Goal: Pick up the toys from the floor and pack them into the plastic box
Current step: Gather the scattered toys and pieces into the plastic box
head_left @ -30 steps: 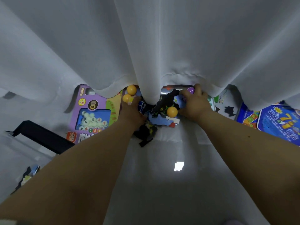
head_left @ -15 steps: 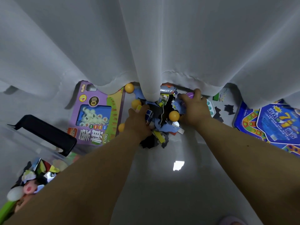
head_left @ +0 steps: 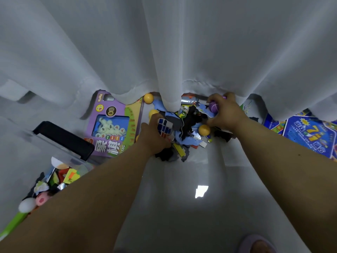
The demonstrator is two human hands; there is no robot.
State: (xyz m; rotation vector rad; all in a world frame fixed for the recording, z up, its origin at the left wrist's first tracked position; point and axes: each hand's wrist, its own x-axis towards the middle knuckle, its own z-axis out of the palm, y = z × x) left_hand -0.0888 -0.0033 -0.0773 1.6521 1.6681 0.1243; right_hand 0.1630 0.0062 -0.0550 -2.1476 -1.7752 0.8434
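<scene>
A heap of small toys (head_left: pixel 189 141) lies on the pale floor at the foot of a white curtain: blue and black flat pieces and several orange balls (head_left: pixel 204 130). My left hand (head_left: pixel 153 137) is closed around a puzzle cube (head_left: pixel 165 127) with blue and white squares, at the heap's left side. My right hand (head_left: pixel 227 112) grips a purple ball (head_left: pixel 213 106) at the heap's far right. The clear plastic box (head_left: pixel 60 156) with a black handle stands at lower left, with toys inside.
A purple board-game box (head_left: pixel 113 125) lies between the plastic box and the heap. A blue game board (head_left: pixel 310 132) lies on the right. The white curtain (head_left: pixel 167 52) hangs over the far toys. A foot in a purple slipper (head_left: pixel 257 243) shows at the bottom.
My left hand has lifted the puzzle cube out of the heap. My right hand has closed on the purple ball. The view has shifted so that more of the plastic box shows.
</scene>
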